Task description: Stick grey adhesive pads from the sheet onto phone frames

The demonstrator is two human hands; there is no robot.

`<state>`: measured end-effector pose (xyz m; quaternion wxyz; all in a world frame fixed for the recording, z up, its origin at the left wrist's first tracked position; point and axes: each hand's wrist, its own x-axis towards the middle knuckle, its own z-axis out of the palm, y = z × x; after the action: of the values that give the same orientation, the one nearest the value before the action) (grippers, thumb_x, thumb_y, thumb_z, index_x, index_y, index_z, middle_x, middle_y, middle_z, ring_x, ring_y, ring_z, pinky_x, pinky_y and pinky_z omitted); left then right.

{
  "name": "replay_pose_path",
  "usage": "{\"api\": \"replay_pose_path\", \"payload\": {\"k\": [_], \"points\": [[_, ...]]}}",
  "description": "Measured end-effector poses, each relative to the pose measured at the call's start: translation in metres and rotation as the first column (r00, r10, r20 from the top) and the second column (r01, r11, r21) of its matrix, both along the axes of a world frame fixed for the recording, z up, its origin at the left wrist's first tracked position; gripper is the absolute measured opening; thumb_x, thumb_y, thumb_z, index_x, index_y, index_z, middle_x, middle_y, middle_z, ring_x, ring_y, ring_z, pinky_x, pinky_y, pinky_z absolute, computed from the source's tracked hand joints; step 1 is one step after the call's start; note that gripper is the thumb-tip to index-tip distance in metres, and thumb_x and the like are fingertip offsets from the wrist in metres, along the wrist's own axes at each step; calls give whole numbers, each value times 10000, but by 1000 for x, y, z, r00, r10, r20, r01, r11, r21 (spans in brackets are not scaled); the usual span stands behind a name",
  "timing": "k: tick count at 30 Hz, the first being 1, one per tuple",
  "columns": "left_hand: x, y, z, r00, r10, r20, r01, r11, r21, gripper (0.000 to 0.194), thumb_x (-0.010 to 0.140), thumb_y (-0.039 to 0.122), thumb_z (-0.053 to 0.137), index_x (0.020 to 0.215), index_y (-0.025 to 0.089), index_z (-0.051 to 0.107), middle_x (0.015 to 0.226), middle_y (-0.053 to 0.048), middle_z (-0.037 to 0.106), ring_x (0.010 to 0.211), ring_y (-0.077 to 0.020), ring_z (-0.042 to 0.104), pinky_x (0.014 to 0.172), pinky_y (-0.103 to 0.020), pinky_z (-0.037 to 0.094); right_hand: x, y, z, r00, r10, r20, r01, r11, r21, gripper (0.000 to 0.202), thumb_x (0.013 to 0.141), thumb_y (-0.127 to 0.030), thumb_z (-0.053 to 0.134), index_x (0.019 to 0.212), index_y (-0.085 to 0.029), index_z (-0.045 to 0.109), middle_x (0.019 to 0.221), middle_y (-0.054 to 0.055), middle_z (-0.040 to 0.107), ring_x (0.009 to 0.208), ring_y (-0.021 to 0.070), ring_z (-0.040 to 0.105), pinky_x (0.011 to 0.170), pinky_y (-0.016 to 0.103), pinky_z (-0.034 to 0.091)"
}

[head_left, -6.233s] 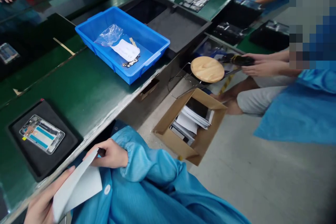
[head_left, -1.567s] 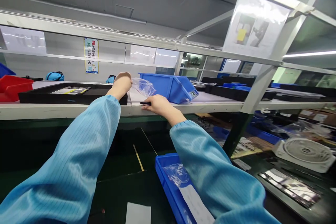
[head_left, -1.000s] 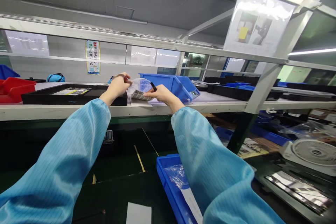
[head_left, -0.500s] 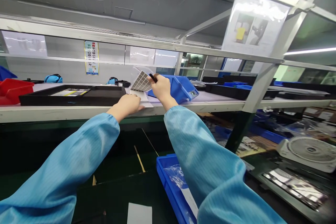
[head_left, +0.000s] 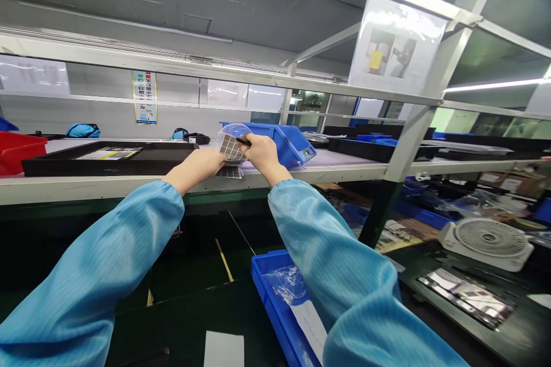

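Observation:
Both my hands are at the shelf edge around a sheet of grey grid stickers (head_left: 231, 148). My left hand (head_left: 201, 166) is closed on the sheet's left edge. My right hand (head_left: 262, 153) is closed at its right side around a slim black pen-like tool (head_left: 243, 141). Clear film rises behind the sheet, and part of another gridded sheet (head_left: 230, 172) shows below. A blue bin (head_left: 286, 143) lies tilted just behind my right hand. My fingertips are partly hidden.
A black tray (head_left: 64, 168) with a printed sheet and a red bin (head_left: 19, 152) stand left on the shelf. Below sits a blue tray (head_left: 272, 304) with clear plastic. A white frame post (head_left: 411, 137) and a fan (head_left: 488, 241) are to the right.
My left hand has risen from the white paper below to the gridded sheet's left edge. The sheet has come down slightly between my hands. The view has shifted a little.

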<state>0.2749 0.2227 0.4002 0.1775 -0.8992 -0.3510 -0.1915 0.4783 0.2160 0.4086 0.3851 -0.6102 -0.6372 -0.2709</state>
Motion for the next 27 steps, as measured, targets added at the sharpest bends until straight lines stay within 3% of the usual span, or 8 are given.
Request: {"api": "replay_pose_path", "payload": {"k": [4,9,13,19,23,27], "points": [[-1,2,5,1000,19,-7,-19,1000,-5,271,943,291,510,1027,206,754,988,-148,742,972,-294,705,842,-373,512,-2,-5,-2,1000,12,-28,-12,1000,-8,302,913,-402,590,1107,-250,766,1032,91,798,990,288,711,825,339,472],[1,9,16,1000,-17,-8,16,995,-94,190,838,383,666,839,230,780,761,-93,718,857,-267,693,764,-321,493,2,-10,-12,994,75,-81,-78,996,-43,227,866,-387,649,959,-236,790,930,81,797,912,270,707,785,317,468],[4,16,28,997,-51,58,60,981,-182,346,874,507,588,759,232,763,679,-57,682,724,-213,652,660,-289,461,12,-11,-21,975,150,-166,-159,987,-37,230,839,-404,687,896,-202,781,894,81,790,870,252,705,779,303,482],[4,26,30,986,-74,151,115,951,-285,461,923,557,471,717,219,708,636,-33,652,609,-176,623,570,-277,440,18,-37,-43,917,157,-367,-130,987,98,364,864,-463,635,1104,-193,682,1052,75,756,985,237,678,870,314,485],[6,27,30,983,-64,171,112,952,-285,451,929,551,479,716,217,695,619,-36,651,574,-178,627,586,-282,462,11,-58,-64,852,96,-515,-81,995,53,430,905,-587,513,787,-203,667,749,57,711,798,243,663,756,323,481],[11,20,34,981,-44,188,70,988,-135,403,954,458,469,746,213,713,742,-85,708,751,-225,676,728,-317,488,1,-59,-77,769,78,-634,-209,969,-135,549,813,-697,589,548,-218,624,526,55,624,597,226,618,607,336,477]]}}
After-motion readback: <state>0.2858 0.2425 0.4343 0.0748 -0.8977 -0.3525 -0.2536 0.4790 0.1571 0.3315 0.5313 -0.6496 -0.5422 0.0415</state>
